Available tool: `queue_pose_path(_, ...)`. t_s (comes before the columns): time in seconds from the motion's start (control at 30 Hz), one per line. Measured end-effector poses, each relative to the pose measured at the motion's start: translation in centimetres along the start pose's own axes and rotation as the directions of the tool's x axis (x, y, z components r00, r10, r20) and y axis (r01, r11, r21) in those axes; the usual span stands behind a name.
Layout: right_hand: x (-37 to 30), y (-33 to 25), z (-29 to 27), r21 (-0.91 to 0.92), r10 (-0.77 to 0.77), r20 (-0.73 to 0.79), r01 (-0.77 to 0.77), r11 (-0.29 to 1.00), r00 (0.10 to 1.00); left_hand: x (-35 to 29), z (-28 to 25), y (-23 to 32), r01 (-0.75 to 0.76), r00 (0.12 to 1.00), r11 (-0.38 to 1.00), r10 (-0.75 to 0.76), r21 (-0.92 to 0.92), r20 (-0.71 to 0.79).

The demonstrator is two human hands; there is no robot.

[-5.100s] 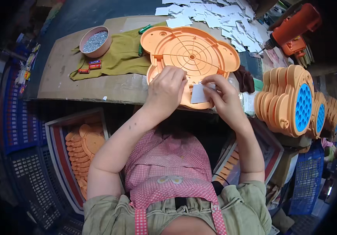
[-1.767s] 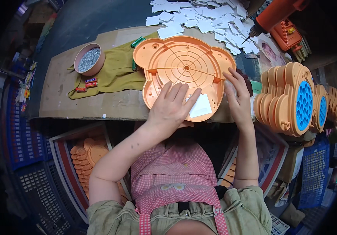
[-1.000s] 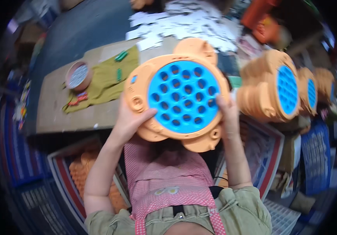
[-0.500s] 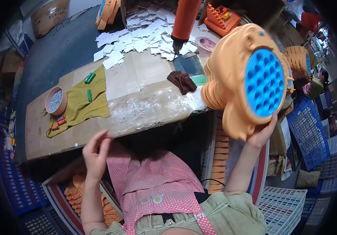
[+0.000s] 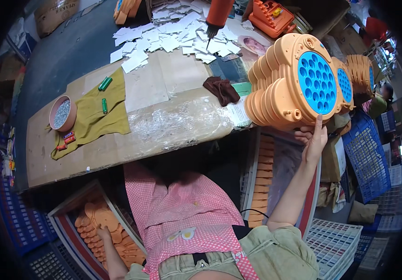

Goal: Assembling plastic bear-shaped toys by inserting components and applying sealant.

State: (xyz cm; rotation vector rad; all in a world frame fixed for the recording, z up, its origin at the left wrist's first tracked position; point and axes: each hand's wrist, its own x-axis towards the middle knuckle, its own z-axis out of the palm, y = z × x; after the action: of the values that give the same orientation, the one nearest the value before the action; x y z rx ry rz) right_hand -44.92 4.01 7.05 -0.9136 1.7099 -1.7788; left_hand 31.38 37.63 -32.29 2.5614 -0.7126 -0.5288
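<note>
My right hand (image 5: pixel 314 141) is at the lower front of a stack of orange plastic shells (image 5: pixel 282 100) at the table's right end. Its index finger points up against the front shell, and the other fingers bend loosely below. Blue round panels full of holes (image 5: pixel 317 84) face me on this shell. Down at the lower left, my left hand (image 5: pixel 103 232) reaches into a crate (image 5: pixel 117 205) of flat orange plastic pieces. Its fingers are on the edge of a rounded orange piece (image 5: pixel 105 217). The fingertips are partly hidden there.
An orange electric screwdriver (image 5: pixel 219 14) hangs over scattered white paper slips (image 5: pixel 177 35). A brown cloth (image 5: pixel 222 91) lies beside the stack. At left are a bowl of screws (image 5: pixel 63 113), a mustard cloth (image 5: pixel 96 114), and green (image 5: pixel 104 106) and red batteries (image 5: pixel 69 138). Another crate (image 5: pixel 261 186) stands right of my legs.
My left hand has gone from the table's front edge down into the left crate. The tilted front shell now sits in line with the stack, and my right hand's grip has loosened.
</note>
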Motion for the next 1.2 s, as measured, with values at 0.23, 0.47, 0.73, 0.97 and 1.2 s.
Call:
queue_pose_path(0.23, 1.2, 1.9, -0.3, -0.316, -0.306, -0.253, 0.22, 0.923, 0.918, -0.6, 5.9, -1.4, 0.088, 0.996, 0.985, -0.091, -0.145, -0.017)
queue_pose_path(0.47, 7.9, -4.9, 3.4, -0.697, -0.653, 0.421, 0.685, 0.211, 0.629, -6.8, -6.7, 31.1, -0.661, 0.683, 0.749, 0.585, -0.031, -0.438)
queue_pose_path(0.73, 21.2, -1.4, 2.2, -0.744, -0.434, 0.556, 0.657, 0.12, 0.709, -16.7, 0.5, 62.0, -0.885, -0.037, -0.124, 0.98, -0.448, -0.197)
queue_pose_path(0.97, 18.4, -2.4, 4.5, -0.748, -0.46, 0.431, 0.592, 0.299, 0.777, -20.9, 13.2, 71.9, -0.996, -0.055, -0.06, 0.996, -0.062, -0.076)
queue_pose_path(1.2, 16.0, -3.2, 5.4, -0.848, -0.491, 0.398, 0.515, 0.125, 0.775, -25.0, 11.2, 80.8, -0.508, 0.322, -0.076, 0.907, -0.858, -0.271)
